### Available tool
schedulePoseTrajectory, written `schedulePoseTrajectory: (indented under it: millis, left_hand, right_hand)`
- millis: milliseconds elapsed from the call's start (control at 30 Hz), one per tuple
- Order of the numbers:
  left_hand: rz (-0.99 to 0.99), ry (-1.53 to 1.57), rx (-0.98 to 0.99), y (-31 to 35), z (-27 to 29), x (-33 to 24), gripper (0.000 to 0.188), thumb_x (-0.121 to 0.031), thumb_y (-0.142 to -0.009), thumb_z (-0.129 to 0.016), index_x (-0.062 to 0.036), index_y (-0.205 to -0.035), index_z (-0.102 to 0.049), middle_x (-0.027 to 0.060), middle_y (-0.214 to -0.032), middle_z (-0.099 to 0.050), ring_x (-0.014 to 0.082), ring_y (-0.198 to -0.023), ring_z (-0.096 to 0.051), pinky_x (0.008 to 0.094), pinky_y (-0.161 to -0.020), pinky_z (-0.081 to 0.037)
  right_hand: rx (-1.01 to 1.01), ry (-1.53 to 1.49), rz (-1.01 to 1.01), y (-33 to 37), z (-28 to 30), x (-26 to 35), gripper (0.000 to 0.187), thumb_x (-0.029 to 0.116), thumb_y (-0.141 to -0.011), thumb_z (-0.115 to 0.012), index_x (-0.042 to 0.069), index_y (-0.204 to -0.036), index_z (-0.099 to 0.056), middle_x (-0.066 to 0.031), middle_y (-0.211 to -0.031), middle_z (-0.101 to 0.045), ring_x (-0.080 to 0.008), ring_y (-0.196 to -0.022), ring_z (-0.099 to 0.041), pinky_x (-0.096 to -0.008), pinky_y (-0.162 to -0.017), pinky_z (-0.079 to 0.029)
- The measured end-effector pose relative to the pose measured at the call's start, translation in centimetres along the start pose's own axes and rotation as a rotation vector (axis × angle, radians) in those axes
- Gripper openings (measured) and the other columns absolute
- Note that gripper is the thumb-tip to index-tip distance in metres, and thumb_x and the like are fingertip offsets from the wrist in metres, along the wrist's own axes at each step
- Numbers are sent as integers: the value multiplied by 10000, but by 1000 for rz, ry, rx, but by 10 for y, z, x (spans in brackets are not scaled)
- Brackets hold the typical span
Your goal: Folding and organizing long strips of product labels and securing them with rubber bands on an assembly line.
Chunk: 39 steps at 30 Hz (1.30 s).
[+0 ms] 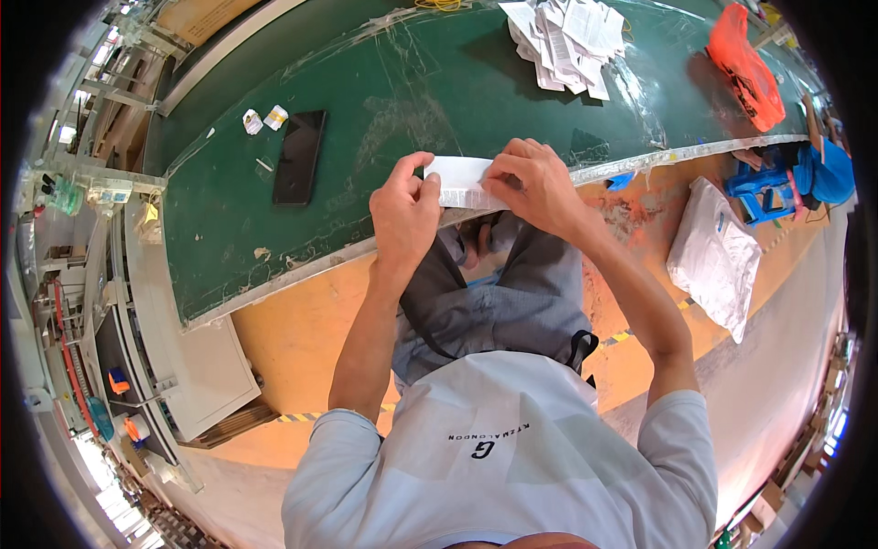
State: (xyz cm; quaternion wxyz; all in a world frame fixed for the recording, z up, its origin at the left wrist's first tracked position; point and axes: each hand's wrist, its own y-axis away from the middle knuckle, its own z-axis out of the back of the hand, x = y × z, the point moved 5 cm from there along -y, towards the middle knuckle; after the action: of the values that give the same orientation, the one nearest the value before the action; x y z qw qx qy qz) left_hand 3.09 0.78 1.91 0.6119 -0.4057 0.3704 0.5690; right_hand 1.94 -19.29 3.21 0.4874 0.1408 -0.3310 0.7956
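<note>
Between my two hands, at the near edge of the green table [366,197], is a small white paper leaflet [460,174] with fine print along its lower part and a crease across it. My left hand [407,206] pinches its left end between thumb and fingers. At the right end, my right hand [533,183] grips it with thumb and curled fingers. A black phone [299,157] lies on the table to the left of my left hand. Farther back, a loose pile of printed white papers [567,41] rests on the table.
Two small crumpled paper bits [263,120] lie beyond the phone. A red plastic bag [745,69] sits at the table's right end. On the floor to the right are a white plastic sack [715,252] and a blue plastic stool or crate [764,194]. Metal shelving [119,183] stands left.
</note>
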Motion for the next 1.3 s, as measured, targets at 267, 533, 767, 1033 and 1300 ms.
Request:
schedulePoseTrajectory:
  millis: [267,533,767,1033,1300]
  left_hand:
    - [-467,-622,-154,15,14,-19,262,-76,-817,-733,-72,-1078,-704,65,-878,-663,271,-849,-636,393,-751,-496]
    - [-826,-441,150,18,4,-20,209,-61,-783,-756,-60,-990,-724,57,-1049,-690,275,-1048,-627,421,-917,-475]
    - [-872,-549,114,17,1,-20,197,-42,-778,-737,-46,-974,-716,58,-1020,-705,261,-1016,-644,422,-899,-475]
    - [-873,-626,102,32,-8,-23,235,-26,-770,-731,-46,-1001,-693,61,-1047,-706,256,-1008,-647,426,-903,-472]
    - [-790,-472,127,32,-3,-18,285,-25,-766,-752,-58,-1045,-702,58,-1088,-689,272,-1037,-629,418,-919,-466]
  right_hand:
    - [-55,80,104,-1,-1,-1,142,190,-828,-743,117,-842,-621,-28,-824,-576,-246,-827,-585,-393,-736,-424]
    - [61,30,45,-5,0,-6,133,164,-843,-734,86,-852,-626,-45,-827,-582,-259,-821,-584,-391,-751,-423]
    - [-15,-134,21,0,23,-3,186,164,-808,-760,97,-959,-675,-68,-931,-626,-273,-893,-594,-384,-789,-435]
    - [20,133,249,29,23,3,316,150,-744,-812,131,-1044,-713,-34,-1043,-623,-243,-945,-580,-385,-810,-444]
    - [-44,-3,169,31,28,-15,195,76,-762,-787,101,-950,-743,-44,-926,-624,-253,-866,-596,-383,-764,-477]
